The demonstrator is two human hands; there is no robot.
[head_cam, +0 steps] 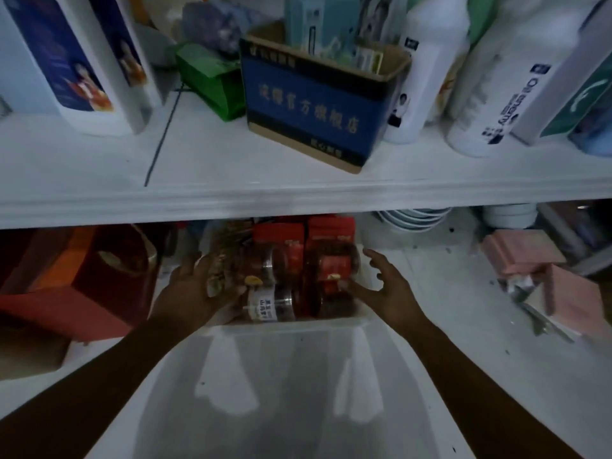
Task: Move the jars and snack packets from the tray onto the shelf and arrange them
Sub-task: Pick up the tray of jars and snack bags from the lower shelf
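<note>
A white plastic tray [298,329] fills the lower middle, its inside bare. Just past its far rim, on the lower shelf [430,293], several clear jars with red labels are packed together: one lying with a white label [271,304], one behind it [265,263], and a taller one on the right [331,283]. Red-topped packs [278,235] stand behind them. My left hand [195,289] grips a shiny snack packet [215,278] against the left side of the jars. My right hand [381,283] is spread open beside the right jar, its thumb near the jar's base.
The upper shelf edge [298,200] hangs just above the jars. On it stand a blue cardboard box [311,107], white bottles [427,67] and a green packet [212,81]. On the lower shelf, a red box [76,286] sits left, pink boxes [543,276] right, stacked bowls [414,217] behind.
</note>
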